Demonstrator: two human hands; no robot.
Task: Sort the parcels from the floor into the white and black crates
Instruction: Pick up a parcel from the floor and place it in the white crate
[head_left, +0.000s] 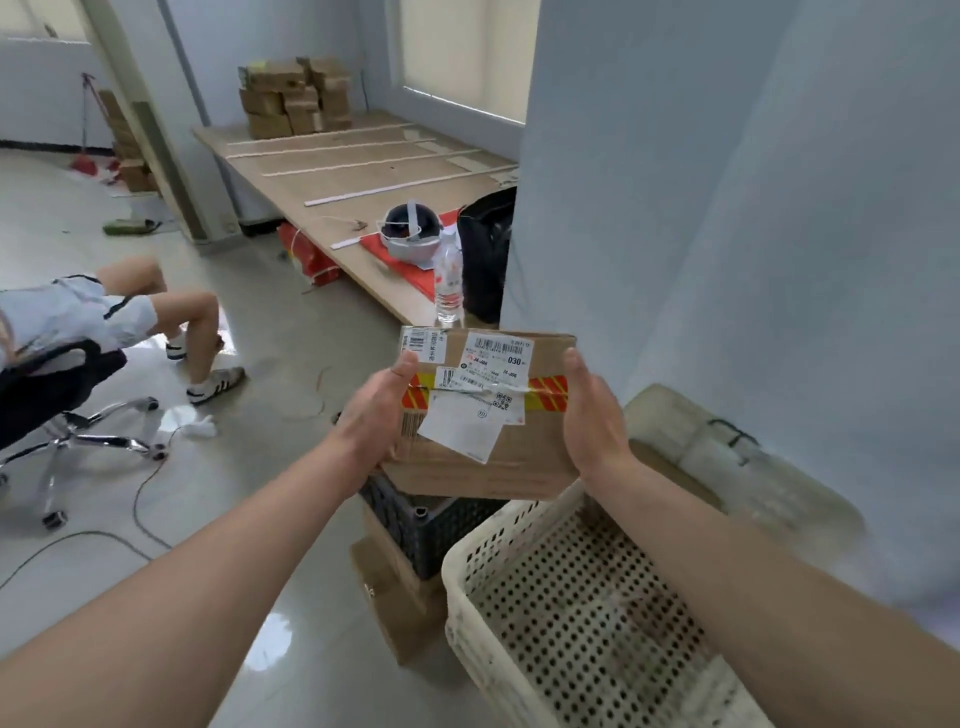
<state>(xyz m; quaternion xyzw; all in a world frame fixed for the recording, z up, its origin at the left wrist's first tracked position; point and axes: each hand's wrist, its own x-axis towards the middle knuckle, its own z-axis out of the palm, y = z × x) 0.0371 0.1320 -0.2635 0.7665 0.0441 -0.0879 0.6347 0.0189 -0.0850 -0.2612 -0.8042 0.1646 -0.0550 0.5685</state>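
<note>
a flat rectangular cardboard parcel (519, 467), taped in red and yellow stripes and pasted with white paper labels, hangs just beyond the white crate (498, 530). the left hand (374, 415) and right hand (592, 415) clamp its sides, thumbs on top, fingers hidden beneath. the white crate is perforated plastic, its dotted floor showing. touching its far left corner, a black lattice crate (415, 525) sits under the parcel, contents hidden.

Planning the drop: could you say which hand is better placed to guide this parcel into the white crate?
Right, probably: the right hand grips the parcel on the side nearest the white crate.
</note>
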